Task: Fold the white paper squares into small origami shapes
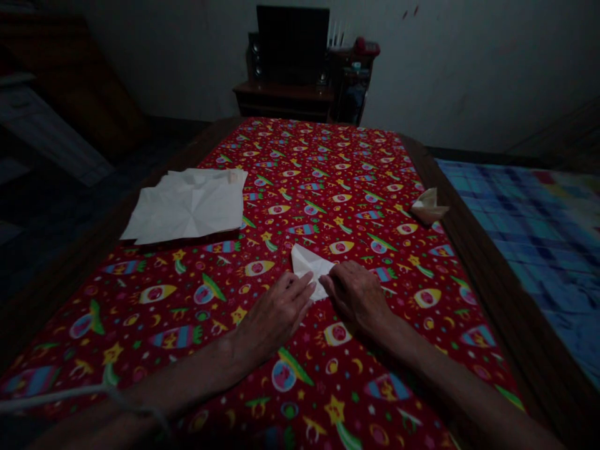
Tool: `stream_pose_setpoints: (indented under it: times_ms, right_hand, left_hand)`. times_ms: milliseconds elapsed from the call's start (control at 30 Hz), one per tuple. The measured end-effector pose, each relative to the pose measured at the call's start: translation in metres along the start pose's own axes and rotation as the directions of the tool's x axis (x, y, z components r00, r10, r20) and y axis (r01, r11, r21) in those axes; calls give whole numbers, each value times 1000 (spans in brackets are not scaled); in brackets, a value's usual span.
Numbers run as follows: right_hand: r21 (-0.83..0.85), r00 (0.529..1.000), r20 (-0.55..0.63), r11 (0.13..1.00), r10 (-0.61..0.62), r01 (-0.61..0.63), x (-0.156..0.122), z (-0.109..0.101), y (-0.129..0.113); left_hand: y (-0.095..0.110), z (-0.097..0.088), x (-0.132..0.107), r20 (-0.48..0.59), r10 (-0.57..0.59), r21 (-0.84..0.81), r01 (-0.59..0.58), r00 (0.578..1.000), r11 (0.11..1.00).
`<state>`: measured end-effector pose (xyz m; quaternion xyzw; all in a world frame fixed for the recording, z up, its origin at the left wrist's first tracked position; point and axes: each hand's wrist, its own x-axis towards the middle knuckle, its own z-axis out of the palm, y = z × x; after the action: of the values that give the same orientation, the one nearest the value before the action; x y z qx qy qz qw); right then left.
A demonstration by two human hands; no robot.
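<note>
White folded paper point(310, 265) lies near the middle of the table, slightly toward its near edge, on a red cloth point(328, 162) printed with rockets and stars. The person's left hand point(276, 312) and right hand point(356, 297) both rest palm down on the paper's near part, fingers stretched flat and pressing on it rather than closed around it. The paper's far point sticks out beyond the fingertips. A loose stack of creased white sheets point(187, 206) sits by the table's left edge. A small cream folded piece point(427, 206) lies at the right edge. Beyond the far edge stands a dark screen point(292, 44), and a blue checked cover point(529, 231) lies to the right of the table.
</note>
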<state>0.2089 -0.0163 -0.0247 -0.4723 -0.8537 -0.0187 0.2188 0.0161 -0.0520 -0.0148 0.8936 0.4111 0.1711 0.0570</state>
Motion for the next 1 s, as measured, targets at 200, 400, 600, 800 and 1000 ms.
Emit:
stream_pose_setpoints:
  times_ms: [200,400,600,800,1000]
  right_hand:
    - [-22,1000,-12,1000,-7,6,0,-1,-1]
    - [-29,1000,13,1000,11,-11,1,-2,-1]
    - [-38,999,26,999,21,-20,1,-4,-3]
    - [-39,999,33,999,23,-22,2,-4,-3]
    - [-26,999,33,1000,18,-17,2,-3,-2]
  left_hand:
    - [-9,2,1,-9,-37,-93,36,999,995]
    - [-30,-6,10,-1,-32,-168,31,999,985]
    - [-57,-20,34,154,-45,-398,104,987,912]
    - [-66,-25,49,308,-87,-588,261,947,766]
    - [-64,-23,54,325,-94,-439,238,941,866]
